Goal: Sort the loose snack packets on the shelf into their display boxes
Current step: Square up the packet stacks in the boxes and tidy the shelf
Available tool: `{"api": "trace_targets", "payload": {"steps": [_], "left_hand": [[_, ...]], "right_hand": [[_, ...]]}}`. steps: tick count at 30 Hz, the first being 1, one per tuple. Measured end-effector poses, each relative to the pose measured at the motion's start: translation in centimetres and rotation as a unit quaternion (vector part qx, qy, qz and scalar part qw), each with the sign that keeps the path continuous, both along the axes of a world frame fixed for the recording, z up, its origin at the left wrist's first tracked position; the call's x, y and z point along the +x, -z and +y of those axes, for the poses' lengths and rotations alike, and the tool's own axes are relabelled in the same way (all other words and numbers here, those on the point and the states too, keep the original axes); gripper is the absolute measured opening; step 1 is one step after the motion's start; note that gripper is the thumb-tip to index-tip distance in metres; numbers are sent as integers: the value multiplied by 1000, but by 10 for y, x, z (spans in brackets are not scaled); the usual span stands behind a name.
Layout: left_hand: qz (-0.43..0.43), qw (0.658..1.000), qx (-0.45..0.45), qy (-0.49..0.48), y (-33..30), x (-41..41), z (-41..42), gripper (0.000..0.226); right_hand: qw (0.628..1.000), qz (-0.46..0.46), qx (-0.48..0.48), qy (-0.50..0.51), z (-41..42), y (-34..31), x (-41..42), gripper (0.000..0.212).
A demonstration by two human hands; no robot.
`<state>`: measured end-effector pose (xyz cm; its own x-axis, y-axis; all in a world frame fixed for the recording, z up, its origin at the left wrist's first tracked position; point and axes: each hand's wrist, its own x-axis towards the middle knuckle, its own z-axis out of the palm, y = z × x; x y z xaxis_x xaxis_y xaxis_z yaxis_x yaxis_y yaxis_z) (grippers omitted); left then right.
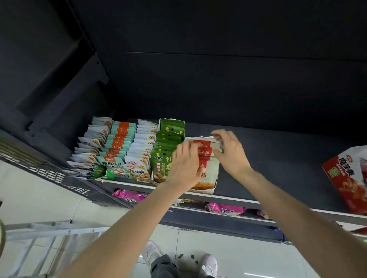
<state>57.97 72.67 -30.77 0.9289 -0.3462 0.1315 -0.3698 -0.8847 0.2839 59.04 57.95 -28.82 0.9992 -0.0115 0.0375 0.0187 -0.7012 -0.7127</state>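
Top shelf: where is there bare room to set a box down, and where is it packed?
Free: the dark shelf surface between the red-and-white packet box, which both hands work at, and the red carton at the right edge. Crowded: everything left of that box, green packets and the white and teal rows, side by side.

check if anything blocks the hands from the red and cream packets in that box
Nothing visible does: the left hand and right hand are already on the red and cream packets in their display box.
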Motion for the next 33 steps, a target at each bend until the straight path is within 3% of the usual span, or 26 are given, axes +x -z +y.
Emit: {"api": "trace_targets", "payload": {"steps": [1, 3, 5, 8, 12, 14, 16, 18, 19, 27, 33], "left_hand": [[-6, 998, -49, -44, 3, -5, -1, 74], [50, 979, -168, -106, 6, -11, -1, 100], [149, 952, -244, -108, 12, -11, -3, 121], [223, 918, -318, -82, 18, -4, -1, 135], [278, 885, -367, -72, 17, 1, 14, 135], [253, 924, -287, -21, 12, 0, 18, 131], [136, 985, -99, 36, 6, -6, 18, 120], [30, 996, 41, 68, 5, -6, 17, 113], [17, 994, 77, 72, 8, -4, 17, 113], [70, 984, 139, 83, 6, 8, 18, 117], [89, 978, 164, 91, -6, 20, 15, 113]], "right_hand": [[999, -19, 20, 30, -2, 3, -12, 50], [997, 32, 58, 42, -1, 10, -28, 60], [987, 103, 120, 10, 4, 21, -36, 65], [964, 110, 240, -12, 16, 25, -36, 76], [984, 71, 143, -81, 30, 25, -32, 95], [989, 73, 65, -108, 27, 26, -27, 104], [990, 61, -51, -118, 20, 26, -24, 109], [976, 18, -167, -139, 13, 25, -23, 106], [968, 4, -201, -153, 11, 26, -24, 103], [939, 26, -286, -188, 10, 25, -14, 113], [950, 47, -261, -164, 1, 14, -4, 115]]}}
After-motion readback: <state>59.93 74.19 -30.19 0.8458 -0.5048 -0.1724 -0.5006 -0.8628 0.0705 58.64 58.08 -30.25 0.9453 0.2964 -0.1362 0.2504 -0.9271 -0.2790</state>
